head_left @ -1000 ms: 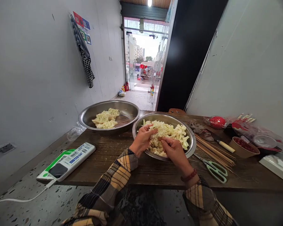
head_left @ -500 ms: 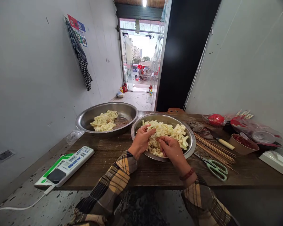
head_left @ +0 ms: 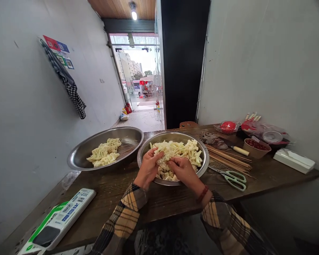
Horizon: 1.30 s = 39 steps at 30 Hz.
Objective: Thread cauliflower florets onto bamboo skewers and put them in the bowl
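Note:
Both hands are over a steel bowl [head_left: 205,164] heaped with cauliflower florets [head_left: 192,152]. My left hand [head_left: 149,165] is closed, thumb uppermost, around a piece of cauliflower [head_left: 163,160] above the bowl's near left part. Close beside it, the fingertips of my right hand [head_left: 184,170] pinch together at the same cauliflower; the exact grip is partly hidden by the fingers. To the left, a wider steel basin [head_left: 78,159] holds cauliflower threaded on skewers [head_left: 103,153], with thin sticks jutting out to the right.
Right of the bowl lie bamboo skewers [head_left: 228,157], green-handled scissors [head_left: 234,179] and a wooden-handled knife [head_left: 240,150]. Farther right stand a tub of red contents [head_left: 256,146] and a white box [head_left: 294,161]. A phone [head_left: 46,236] rests on a white packaged item at the left.
My view has turned right and tilted, shifting the scene left. The right fingertips have come closer to the left hand at the cauliflower.

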Motion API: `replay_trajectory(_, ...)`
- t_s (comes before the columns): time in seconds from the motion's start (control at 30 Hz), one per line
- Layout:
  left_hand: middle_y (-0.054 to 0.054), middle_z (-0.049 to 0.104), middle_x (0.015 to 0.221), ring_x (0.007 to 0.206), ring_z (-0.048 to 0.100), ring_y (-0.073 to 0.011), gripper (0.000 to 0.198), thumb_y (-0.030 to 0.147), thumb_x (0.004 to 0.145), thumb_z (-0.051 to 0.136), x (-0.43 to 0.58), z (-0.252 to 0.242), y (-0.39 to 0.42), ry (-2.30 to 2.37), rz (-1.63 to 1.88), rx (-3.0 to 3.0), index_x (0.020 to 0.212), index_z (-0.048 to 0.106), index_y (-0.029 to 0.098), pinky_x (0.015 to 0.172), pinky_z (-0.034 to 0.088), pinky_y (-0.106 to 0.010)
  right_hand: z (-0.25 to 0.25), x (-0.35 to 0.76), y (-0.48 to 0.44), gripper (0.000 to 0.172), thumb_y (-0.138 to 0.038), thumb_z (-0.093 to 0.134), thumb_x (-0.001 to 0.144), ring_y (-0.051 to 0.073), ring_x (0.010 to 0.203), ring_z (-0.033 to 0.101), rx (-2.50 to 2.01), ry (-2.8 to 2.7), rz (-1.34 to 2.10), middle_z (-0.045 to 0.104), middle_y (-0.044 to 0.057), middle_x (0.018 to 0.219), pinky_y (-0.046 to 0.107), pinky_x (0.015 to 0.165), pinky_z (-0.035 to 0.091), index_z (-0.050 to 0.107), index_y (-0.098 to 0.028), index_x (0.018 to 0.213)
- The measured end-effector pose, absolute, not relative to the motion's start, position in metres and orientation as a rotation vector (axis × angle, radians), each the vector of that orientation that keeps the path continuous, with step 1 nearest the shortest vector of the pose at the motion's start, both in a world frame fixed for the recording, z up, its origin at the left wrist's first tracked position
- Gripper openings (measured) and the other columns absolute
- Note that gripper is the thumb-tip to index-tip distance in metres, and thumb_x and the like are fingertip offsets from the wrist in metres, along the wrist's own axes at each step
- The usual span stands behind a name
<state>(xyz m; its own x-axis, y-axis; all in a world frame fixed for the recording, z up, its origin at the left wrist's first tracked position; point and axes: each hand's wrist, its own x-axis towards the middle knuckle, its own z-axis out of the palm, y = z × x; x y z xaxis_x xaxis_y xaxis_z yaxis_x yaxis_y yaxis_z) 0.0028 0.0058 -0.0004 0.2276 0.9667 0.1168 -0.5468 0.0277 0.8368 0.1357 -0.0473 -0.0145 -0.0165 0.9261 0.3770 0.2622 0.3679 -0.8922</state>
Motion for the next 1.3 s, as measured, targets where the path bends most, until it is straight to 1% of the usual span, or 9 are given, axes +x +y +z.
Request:
replay_trajectory(0.1, -0.003, 0.071, 0.079, 0.067, 0.065, -0.0137, 0.039, 0.015, 0.054, 0.082, 0.002, 0.001, 0.005, 0.601, 1.275, 0.917, 0.087, 0.062, 0.013, 0.065, 0.049, -0.024, -0.015, 0.136, -0.046, 0.035, -0.034, 0.05, 0.083, 0.007, 0.042, 0.035, -1.067, -1.481, 0.874, 0.042, -0.006, 0.045, 0.022, 0.044, 0.027, 0.046, -0.019, 0.052)
replay_trajectory(0.23, -0.003, 0.07, 0.081, 0.07, 0.065, -0.0133, 0.04, 0.014, 0.054, 0.082, 0.002, 0.002, 0.006, 0.614, 1.296, 0.908, 0.088, 0.062, 0.013, 0.068, 0.05, -0.025, -0.013, 0.137, -0.046, 0.028, -0.037, 0.052, 0.08, 0.006, 0.037, 0.03, -1.02, -1.388, 1.038, 0.041, -0.007, 0.043, 0.021, 0.039, 0.023, 0.055, -0.017, 0.06)
replay_trajectory(0.37, 0.001, 0.068, 0.075, 0.065, 0.061, -0.0088, 0.033, 0.017, 0.055, 0.081, 0.0, 0.003, 0.009, 0.622, 1.375, 0.893, 0.083, 0.063, 0.014, 0.065, 0.048, -0.02, -0.014, 0.136, -0.047, 0.03, -0.036, 0.051, 0.08, 0.006, 0.038, 0.032, -1.042, -1.408, 1.016, 0.042, -0.007, 0.043, 0.021, 0.039, 0.023, 0.058, -0.016, 0.06)
replay_trajectory(0.5, 0.003, 0.066, 0.074, 0.064, 0.059, -0.0075, 0.033, 0.016, 0.058, 0.079, 0.0, 0.004, 0.01, 0.617, 1.374, 0.909, 0.085, 0.062, 0.016, 0.063, 0.047, -0.019, -0.017, 0.134, -0.049, 0.027, -0.036, 0.05, 0.082, 0.007, 0.038, 0.035, -1.113, -1.425, 0.93, 0.047, -0.006, 0.045, 0.021, 0.041, 0.026, 0.062, -0.016, 0.068)
replay_trajectory(0.6, 0.001, 0.067, 0.077, 0.067, 0.061, -0.0093, 0.035, 0.015, 0.058, 0.079, 0.001, 0.003, 0.008, 0.576, 1.337, 0.916, 0.088, 0.062, 0.016, 0.067, 0.048, -0.021, -0.021, 0.133, -0.05, 0.026, -0.036, 0.052, 0.082, 0.007, 0.039, 0.036, -1.147, -1.417, 0.886, 0.049, -0.006, 0.047, 0.021, 0.041, 0.028, 0.06, -0.017, 0.066)
replay_trajectory(0.77, 0.0, 0.068, 0.079, 0.067, 0.061, -0.0102, 0.033, 0.017, 0.06, 0.079, 0.002, -0.002, 0.007, 0.537, 1.307, 0.894, 0.088, 0.062, 0.016, 0.067, 0.048, -0.023, -0.024, 0.136, -0.051, 0.033, -0.038, 0.052, 0.082, 0.007, 0.037, 0.036, -1.166, -1.437, 0.871, 0.046, -0.006, 0.044, 0.021, 0.04, 0.026, 0.051, -0.019, 0.056)
replay_trajectory(0.97, -0.003, 0.069, 0.08, 0.07, 0.063, -0.0138, 0.036, 0.022, 0.058, 0.081, 0.004, -0.005, 0.003, 0.479, 1.231, 0.954, 0.089, 0.064, 0.014, 0.068, 0.048, -0.026, -0.022, 0.136, -0.055, 0.034, -0.042, 0.055, 0.081, 0.007, 0.037, 0.034, -1.154, -1.394, 0.918, 0.044, -0.006, 0.045, 0.021, 0.038, 0.024, 0.048, -0.019, 0.056)
replay_trajectory(1.13, -0.001, 0.066, 0.075, 0.065, 0.059, -0.0106, 0.03, 0.027, 0.063, 0.079, 0.003, -0.002, 0.002, 0.47, 1.224, 0.908, 0.086, 0.064, 0.014, 0.062, 0.046, -0.023, -0.017, 0.134, -0.057, 0.029, -0.044, 0.059, 0.078, 0.006, 0.035, 0.033, -1.135, -1.315, 1.028, 0.046, -0.007, 0.047, 0.02, 0.036, 0.022, 0.055, -0.018, 0.067)
replay_trajectory(1.3, 0.002, 0.061, 0.066, 0.058, 0.053, -0.0083, 0.028, 0.033, 0.062, 0.077, 0.004, -0.002, 0.001, 0.53, 1.315, 0.832, 0.077, 0.061, 0.015, 0.053, 0.04, -0.02, -0.017, 0.135, -0.057, 0.033, -0.049, 0.061, 0.076, 0.005, 0.035, 0.033, -1.123, -1.288, 1.075, 0.047, -0.007, 0.048, 0.019, 0.035, 0.022, 0.06, -0.016, 0.074)
